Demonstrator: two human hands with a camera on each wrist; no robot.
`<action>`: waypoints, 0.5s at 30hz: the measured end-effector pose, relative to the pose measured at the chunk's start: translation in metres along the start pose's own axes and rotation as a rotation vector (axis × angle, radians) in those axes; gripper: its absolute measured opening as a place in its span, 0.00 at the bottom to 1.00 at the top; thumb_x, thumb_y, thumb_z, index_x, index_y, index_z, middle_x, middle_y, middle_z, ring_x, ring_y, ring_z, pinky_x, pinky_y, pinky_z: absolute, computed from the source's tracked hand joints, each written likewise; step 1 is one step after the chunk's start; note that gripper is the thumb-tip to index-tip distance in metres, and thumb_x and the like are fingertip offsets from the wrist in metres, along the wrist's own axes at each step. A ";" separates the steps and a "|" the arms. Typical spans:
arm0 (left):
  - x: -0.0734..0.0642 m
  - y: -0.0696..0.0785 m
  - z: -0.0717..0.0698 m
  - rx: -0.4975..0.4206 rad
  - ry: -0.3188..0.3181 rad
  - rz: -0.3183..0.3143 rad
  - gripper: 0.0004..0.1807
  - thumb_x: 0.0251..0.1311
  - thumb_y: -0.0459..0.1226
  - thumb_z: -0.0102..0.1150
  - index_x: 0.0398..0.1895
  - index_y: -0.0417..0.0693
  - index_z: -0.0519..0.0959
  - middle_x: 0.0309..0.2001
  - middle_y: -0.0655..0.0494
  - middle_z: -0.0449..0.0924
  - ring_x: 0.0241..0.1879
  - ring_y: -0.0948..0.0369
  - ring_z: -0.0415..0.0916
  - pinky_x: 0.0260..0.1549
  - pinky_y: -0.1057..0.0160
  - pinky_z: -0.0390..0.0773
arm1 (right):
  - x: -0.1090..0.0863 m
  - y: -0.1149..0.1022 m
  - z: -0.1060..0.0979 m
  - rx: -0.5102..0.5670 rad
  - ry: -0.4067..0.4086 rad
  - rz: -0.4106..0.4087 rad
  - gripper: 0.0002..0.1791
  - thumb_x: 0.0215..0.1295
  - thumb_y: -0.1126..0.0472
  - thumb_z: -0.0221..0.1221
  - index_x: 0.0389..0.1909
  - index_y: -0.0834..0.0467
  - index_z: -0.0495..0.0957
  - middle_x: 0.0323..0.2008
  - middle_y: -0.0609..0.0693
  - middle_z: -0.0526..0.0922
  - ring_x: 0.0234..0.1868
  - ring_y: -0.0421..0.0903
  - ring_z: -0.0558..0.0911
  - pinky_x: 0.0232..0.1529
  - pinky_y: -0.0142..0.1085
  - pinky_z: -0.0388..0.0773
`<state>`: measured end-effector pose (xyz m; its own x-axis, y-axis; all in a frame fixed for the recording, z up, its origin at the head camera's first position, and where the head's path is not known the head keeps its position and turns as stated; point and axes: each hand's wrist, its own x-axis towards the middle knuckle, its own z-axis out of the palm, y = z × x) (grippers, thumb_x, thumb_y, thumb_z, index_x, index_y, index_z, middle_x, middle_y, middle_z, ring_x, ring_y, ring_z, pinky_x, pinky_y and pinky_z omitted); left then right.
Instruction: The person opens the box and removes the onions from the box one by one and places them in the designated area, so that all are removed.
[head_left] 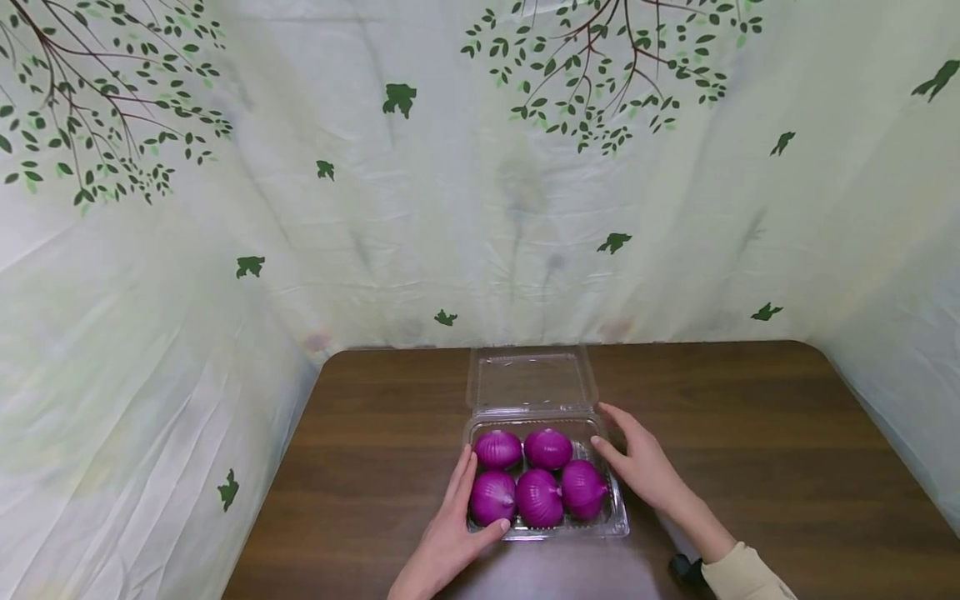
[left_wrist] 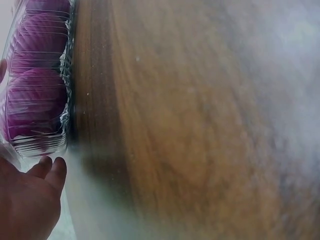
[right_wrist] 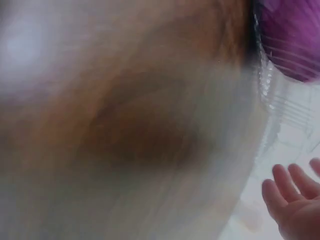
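Observation:
Several purple onions sit in two rows inside a clear plastic clamshell box on the table. Its hinged lid is folded back toward the far edge, and the back right of the box holds no onion. My left hand rests at the box's left side, fingers extended along the wall and thumb over the front left rim. At the right rear corner, my right hand has its fingers and thumb spread near the rim. In the right wrist view, the fingertips appear just off the box wall.
The brown wooden table extends on both sides of the box. Behind it hangs a pale curtain with leaf prints, which also closes in both sides. A dark band shows at the right wrist, beside a cream sleeve.

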<state>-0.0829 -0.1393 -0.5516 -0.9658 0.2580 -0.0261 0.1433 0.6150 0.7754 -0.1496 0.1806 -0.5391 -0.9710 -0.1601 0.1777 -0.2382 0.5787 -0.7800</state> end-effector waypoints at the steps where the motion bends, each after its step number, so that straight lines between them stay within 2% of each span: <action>1: 0.000 0.000 0.000 -0.001 -0.002 -0.001 0.56 0.55 0.59 0.65 0.80 0.67 0.41 0.78 0.70 0.32 0.72 0.50 0.54 0.54 0.34 0.69 | -0.003 -0.001 -0.001 -0.028 0.005 -0.033 0.32 0.67 0.56 0.62 0.69 0.62 0.66 0.66 0.61 0.70 0.65 0.61 0.69 0.62 0.59 0.65; 8: 0.000 -0.001 0.000 -0.001 -0.005 -0.003 0.56 0.54 0.59 0.66 0.80 0.67 0.41 0.78 0.70 0.33 0.72 0.51 0.54 0.55 0.35 0.69 | -0.024 -0.015 -0.005 -0.139 -0.019 -0.195 0.29 0.67 0.53 0.63 0.67 0.53 0.70 0.68 0.55 0.68 0.67 0.58 0.66 0.59 0.61 0.67; 10: -0.001 -0.001 0.000 0.001 -0.007 -0.007 0.56 0.54 0.59 0.66 0.80 0.67 0.41 0.78 0.71 0.32 0.72 0.50 0.54 0.55 0.35 0.69 | -0.029 -0.018 -0.006 -0.156 -0.027 -0.242 0.29 0.66 0.52 0.63 0.67 0.53 0.71 0.68 0.54 0.68 0.66 0.58 0.67 0.58 0.62 0.67; 15: -0.002 -0.001 -0.001 -0.002 -0.006 -0.008 0.56 0.54 0.60 0.65 0.80 0.68 0.41 0.78 0.72 0.32 0.72 0.50 0.54 0.55 0.34 0.69 | -0.036 -0.021 -0.003 -0.201 -0.073 -0.337 0.30 0.63 0.51 0.66 0.65 0.54 0.73 0.66 0.54 0.71 0.66 0.56 0.69 0.63 0.62 0.61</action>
<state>-0.0816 -0.1410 -0.5519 -0.9656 0.2576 -0.0367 0.1348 0.6158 0.7763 -0.1093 0.1768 -0.5269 -0.8350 -0.4206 0.3548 -0.5502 0.6279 -0.5505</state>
